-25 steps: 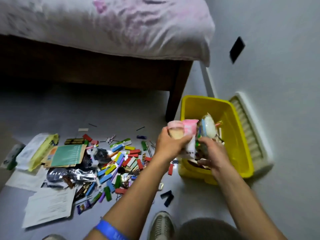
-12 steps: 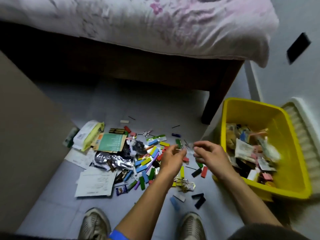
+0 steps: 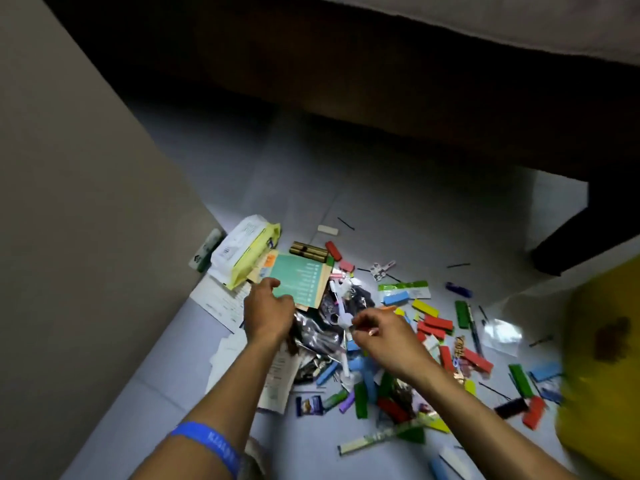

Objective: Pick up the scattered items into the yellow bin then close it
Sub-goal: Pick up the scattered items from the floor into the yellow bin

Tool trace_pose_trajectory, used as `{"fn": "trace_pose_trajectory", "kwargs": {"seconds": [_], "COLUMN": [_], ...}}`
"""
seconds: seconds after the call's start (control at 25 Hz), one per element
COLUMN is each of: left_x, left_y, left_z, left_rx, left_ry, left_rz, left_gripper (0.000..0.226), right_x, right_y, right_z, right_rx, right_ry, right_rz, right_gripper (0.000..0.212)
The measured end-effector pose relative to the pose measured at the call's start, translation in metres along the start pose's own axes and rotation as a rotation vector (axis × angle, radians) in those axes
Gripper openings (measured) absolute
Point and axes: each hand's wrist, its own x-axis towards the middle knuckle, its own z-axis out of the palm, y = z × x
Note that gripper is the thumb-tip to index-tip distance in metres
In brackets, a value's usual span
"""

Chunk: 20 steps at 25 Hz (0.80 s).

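Scattered items cover the floor: coloured blocks (image 3: 434,322), a teal booklet (image 3: 304,280), a shiny plastic bag (image 3: 317,332), a white and yellow packet (image 3: 242,252) and papers (image 3: 221,301). My left hand (image 3: 268,308) sits on the booklet's lower left corner, thumb on top and fingers curled at its edge. My right hand (image 3: 384,336) hovers over the middle of the pile, its fingers curled together beside a small white piece (image 3: 346,319); whether it holds that piece is unclear. The yellow bin (image 3: 602,382) is a blur at the right edge.
A beige cabinet side (image 3: 79,202) walls off the left. The dark bed frame (image 3: 381,81) and its leg (image 3: 581,237) stand behind the pile. A green-striped strip (image 3: 384,436) and more blocks lie near my feet. Bare grey floor shows behind the pile.
The view has swung left and down, pushing the bin to the right edge. Both hands, empty after dropping a load in the bin, have reached down onto the pile.
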Motion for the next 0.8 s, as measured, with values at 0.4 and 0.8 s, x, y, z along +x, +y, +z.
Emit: {"fn": "trace_pose_trajectory", "kwargs": {"seconds": [0.4, 0.8], "left_x": [0.153, 0.136], "left_y": [-0.029, -0.039], "left_z": [-0.039, -0.048], "left_rx": [0.442, -0.447], "left_ry": [-0.109, 0.028], "left_rz": [0.119, -0.062], "left_gripper": [0.086, 0.073], "right_x": [0.126, 0.116], "right_y": [-0.038, -0.050], "right_z": [0.082, 0.014], "right_rx": [-0.829, 0.234], "right_ry": [-0.070, 0.381], "right_rz": [-0.310, -0.161], "right_gripper": [0.075, 0.023]}}
